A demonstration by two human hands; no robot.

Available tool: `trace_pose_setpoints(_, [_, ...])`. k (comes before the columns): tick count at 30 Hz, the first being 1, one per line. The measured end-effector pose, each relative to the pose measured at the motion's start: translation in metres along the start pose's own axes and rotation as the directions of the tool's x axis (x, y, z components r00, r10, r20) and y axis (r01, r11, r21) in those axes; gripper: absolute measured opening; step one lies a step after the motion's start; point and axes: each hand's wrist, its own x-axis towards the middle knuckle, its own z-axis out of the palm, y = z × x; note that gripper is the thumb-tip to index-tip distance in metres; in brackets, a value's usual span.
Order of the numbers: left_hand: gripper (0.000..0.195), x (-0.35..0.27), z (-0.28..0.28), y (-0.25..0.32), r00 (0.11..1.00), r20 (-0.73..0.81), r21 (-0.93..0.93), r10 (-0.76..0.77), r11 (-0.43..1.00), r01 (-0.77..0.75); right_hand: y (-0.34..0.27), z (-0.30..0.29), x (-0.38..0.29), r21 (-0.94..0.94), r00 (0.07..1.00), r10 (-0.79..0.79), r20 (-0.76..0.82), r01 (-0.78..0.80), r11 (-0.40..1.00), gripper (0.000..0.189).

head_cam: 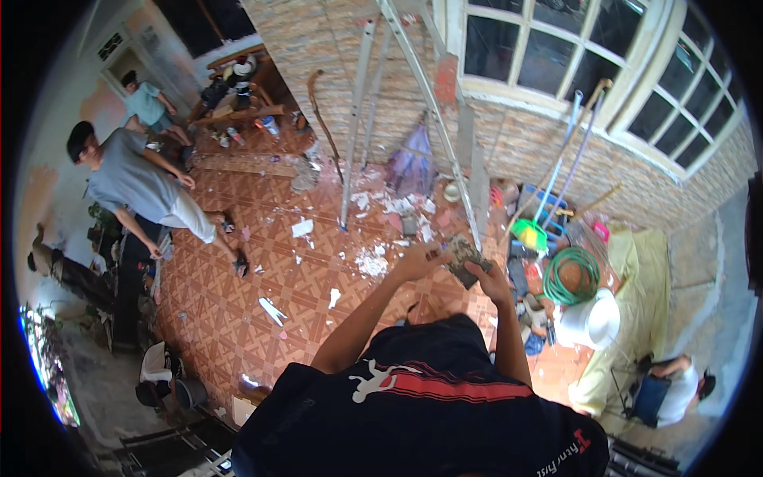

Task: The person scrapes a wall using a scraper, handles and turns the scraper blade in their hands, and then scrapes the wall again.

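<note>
A flat, rough-faced grey-brown piece is held out in front of my chest; its material is not clear. My right hand grips its right side, with the thumb lying across the face. At the left edge of the piece is my left hand, its fingers bent. Whether those fingers pinch the piece or only rest against it cannot be told. Below both hands spreads a patterned reddish-brown tile floor strewn with white flakes.
An aluminium ladder stands ahead against a stone-patterned wall. To the right are a coiled green hose, a white bucket, a green broom and a yellowish sheet. A person in grey stands left; several other people are around.
</note>
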Motion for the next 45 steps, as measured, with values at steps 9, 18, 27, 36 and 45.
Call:
trace_pose_setpoints(9, [0.027,-0.101,-0.006,-0.043,0.975,-0.062,-0.311,-0.214,0.932,0.184,0.023,0.047,-0.039,0.078,0.983,0.048,0.177,-0.062,0.995,0.031])
trace_pose_setpoints(18, [0.033,-0.144,-0.001,-0.060,0.853,-0.096,-0.580,-0.513,0.726,0.371,0.014,0.087,-0.050,-0.141,0.946,0.041,0.323,0.005,0.990,0.037])
trace_pose_setpoints(27, [0.060,-0.102,0.030,-0.039,0.639,0.425,-0.633,-0.641,0.295,0.716,0.006,0.090,-0.051,-0.605,0.938,-0.082,0.337,0.283,0.744,0.031])
trace_pose_setpoints(36, [0.042,-0.020,0.035,-0.039,0.728,0.487,-0.808,-0.483,0.068,0.586,0.001,0.030,0.025,-0.611,0.857,-0.142,0.496,0.461,0.644,0.026])
trace_pose_setpoints(45, [0.042,0.085,0.025,-0.006,0.846,0.249,-0.925,-0.472,0.144,0.353,-0.021,-0.019,0.125,-0.602,0.870,-0.198,0.451,0.461,0.652,0.056])
